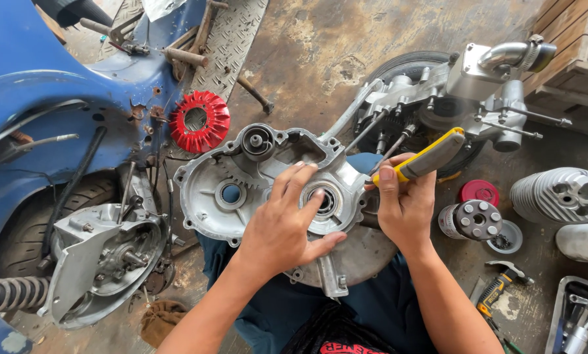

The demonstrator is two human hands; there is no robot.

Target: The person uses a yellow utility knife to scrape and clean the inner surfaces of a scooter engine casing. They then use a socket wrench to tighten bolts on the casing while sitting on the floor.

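Aluminium engine casing (241,190), frame centre: left hand (284,226) fingers pressing its bearing (325,201). Right hand (405,203) grips yellow-handled tool (428,156). Risk: tool tip slipping, scoring the bearing seat.

Single head view, looking steeply down, close over lap and workshop floor (320,39).

The casing (241,190) under the left hand (284,226) is matt grey cast metal; its bearing (325,201) shines. The right hand (405,203) grips a glossy yellow plastic handle (428,157). Far left, a glossy red fan (200,122); blue painted bodywork (32,98), rusty in places; rough stained concrete floor (320,46).
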